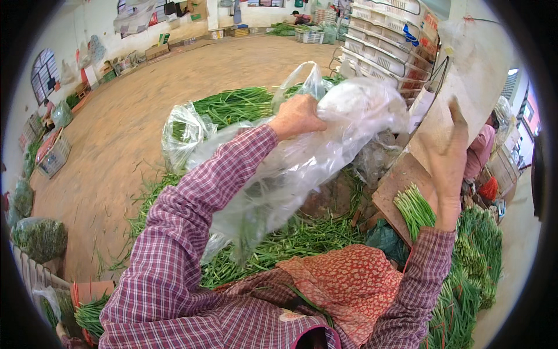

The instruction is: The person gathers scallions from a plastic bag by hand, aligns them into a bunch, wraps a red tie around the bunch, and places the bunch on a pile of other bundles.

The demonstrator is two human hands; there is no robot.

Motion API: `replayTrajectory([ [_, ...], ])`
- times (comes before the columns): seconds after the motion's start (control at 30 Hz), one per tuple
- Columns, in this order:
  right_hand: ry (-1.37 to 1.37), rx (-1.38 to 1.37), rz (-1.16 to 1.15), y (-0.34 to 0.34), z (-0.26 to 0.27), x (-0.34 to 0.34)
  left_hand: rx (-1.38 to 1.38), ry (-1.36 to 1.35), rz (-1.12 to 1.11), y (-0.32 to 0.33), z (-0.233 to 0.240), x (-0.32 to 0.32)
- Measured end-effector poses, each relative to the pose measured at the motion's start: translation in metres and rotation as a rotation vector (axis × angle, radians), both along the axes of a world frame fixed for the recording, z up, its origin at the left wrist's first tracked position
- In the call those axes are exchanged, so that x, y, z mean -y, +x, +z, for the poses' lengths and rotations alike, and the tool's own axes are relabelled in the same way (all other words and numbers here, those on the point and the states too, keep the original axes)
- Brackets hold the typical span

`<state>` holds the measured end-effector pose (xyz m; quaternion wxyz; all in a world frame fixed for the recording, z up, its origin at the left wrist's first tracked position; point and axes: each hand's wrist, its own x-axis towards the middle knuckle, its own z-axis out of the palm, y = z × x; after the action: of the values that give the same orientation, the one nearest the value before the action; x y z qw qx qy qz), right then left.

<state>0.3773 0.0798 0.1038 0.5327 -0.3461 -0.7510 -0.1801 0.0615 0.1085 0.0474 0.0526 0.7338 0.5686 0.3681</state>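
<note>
My left hand (301, 115) grips a large clear plastic bag (292, 161), which hangs crumpled across the middle of the view. Blurred by motion, my right hand (449, 152) is raised at the right with its fingers apart and nothing seen in it. Below it, a bunch of green stalks (414, 209) lies on a worn board (388, 187). Beyond my left hand, long green leafy stalks (235, 104) lie in open plastic bags. Loose green trimmings (287, 244) spread under the clear bag, in front of my lap.
A tall stack of white plastic crates (383, 48) stands beyond the board. Tied green bunches (475, 261) are piled at the right, near a person in a pink top (479, 148). Other people sit farther off by the walls. A white basket (54, 152) stands at the left.
</note>
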Motion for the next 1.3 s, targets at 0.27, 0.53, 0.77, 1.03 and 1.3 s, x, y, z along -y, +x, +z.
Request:
replayTrajectory([
  [0.27, -0.145, 0.411, -0.02, -0.06, -0.041, 0.002, -0.23, 0.156, -0.353, 0.047, 0.022, 0.03],
  [0.53, -0.534, -0.677, 0.681, -0.08, -0.056, -0.009, -0.117, 0.209, -0.253, 0.035, 0.0, 0.064],
  [0.77, -0.776, -0.91, 1.107, -0.109, -0.108, -0.011, 0.765, -0.289, -0.682, 0.056, -0.029, 0.068],
  [1.03, -0.785, -0.681, 0.942, -0.108, -0.062, -0.022, 1.022, -0.463, -0.522, 0.05, -0.037, 0.047],
  [1.3, -0.759, -0.48, 0.577, -0.052, -0.076, -0.005, 1.198, -0.392, -0.18, -0.124, -0.062, 0.035],
])
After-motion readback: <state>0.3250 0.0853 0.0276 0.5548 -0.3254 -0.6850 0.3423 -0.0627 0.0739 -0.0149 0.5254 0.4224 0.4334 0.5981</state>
